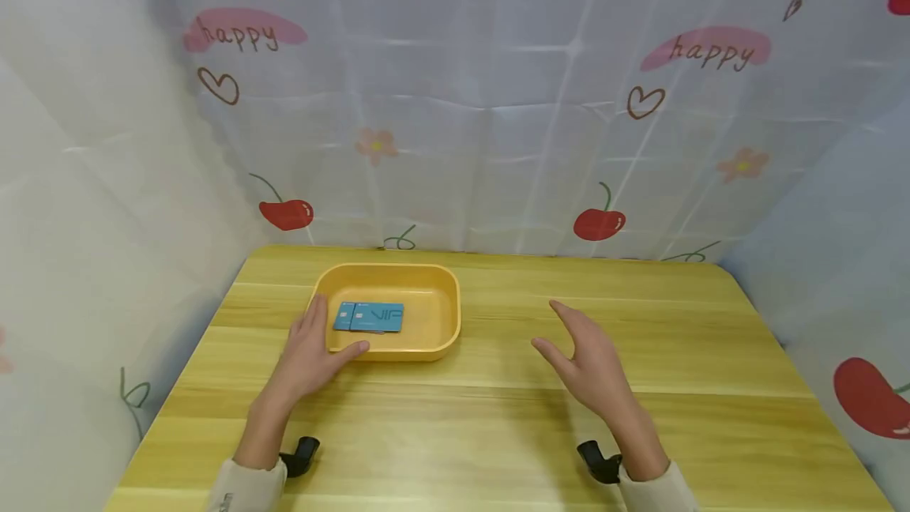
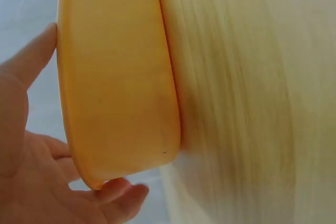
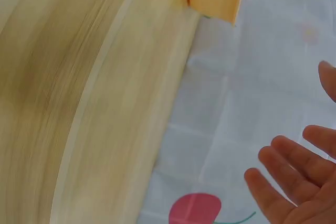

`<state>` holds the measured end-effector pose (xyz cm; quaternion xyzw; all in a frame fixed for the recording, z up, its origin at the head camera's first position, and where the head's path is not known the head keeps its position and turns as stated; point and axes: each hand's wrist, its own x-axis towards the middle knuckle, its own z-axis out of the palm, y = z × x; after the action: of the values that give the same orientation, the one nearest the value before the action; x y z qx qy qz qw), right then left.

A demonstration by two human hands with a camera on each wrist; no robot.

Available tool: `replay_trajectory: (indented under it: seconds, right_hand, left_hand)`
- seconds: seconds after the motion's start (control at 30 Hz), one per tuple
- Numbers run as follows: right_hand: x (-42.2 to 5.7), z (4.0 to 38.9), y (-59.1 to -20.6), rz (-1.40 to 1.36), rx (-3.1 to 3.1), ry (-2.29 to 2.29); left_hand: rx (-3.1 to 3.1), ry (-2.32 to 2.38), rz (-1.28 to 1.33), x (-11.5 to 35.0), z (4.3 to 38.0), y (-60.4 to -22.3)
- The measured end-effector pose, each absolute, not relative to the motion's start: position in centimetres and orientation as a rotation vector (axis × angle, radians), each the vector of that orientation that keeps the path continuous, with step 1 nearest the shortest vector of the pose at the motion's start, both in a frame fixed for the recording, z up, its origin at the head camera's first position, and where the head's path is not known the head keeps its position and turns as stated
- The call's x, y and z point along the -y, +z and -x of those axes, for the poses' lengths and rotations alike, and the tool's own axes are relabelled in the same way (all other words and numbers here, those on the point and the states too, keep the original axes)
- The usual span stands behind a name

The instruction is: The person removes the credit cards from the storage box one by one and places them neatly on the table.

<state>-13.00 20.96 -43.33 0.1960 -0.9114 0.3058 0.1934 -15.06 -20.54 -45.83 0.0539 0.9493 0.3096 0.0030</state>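
A yellow rectangular tray (image 1: 434, 322) sits toward the back left of the table. Inside it, two blue cards (image 1: 379, 318) lie overlapping, one lettered "VIP". My left hand (image 1: 309, 358) spans the tray's near left corner. Its thumb touches the near rim, while the fingers extend along the left side. From the left wrist view, the tray's outer wall (image 2: 115, 77) appears with the thumb against its rim and the fingertips by the corner. My right hand (image 1: 590, 362) hovers over the table to the right of the tray, fingers spread and holding nothing.
The wood-grain table (image 1: 498, 433) meets a pale curtain (image 1: 483, 164) printed with cherries, hearts and flowers along its back edge. More of this cloth hangs at both sides. Each wrist carries a black camera mount (image 1: 302, 455).
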Motion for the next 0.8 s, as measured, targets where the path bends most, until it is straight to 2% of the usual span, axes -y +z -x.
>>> replay_trajectory:
  seconds: [0.8]
  right_hand:
    - [-12.7, 15.6, -42.9, -0.700, 2.398, 1.271]
  left_hand:
    - [-2.791, 1.181, 0.063, 20.7, 15.8, -45.9]
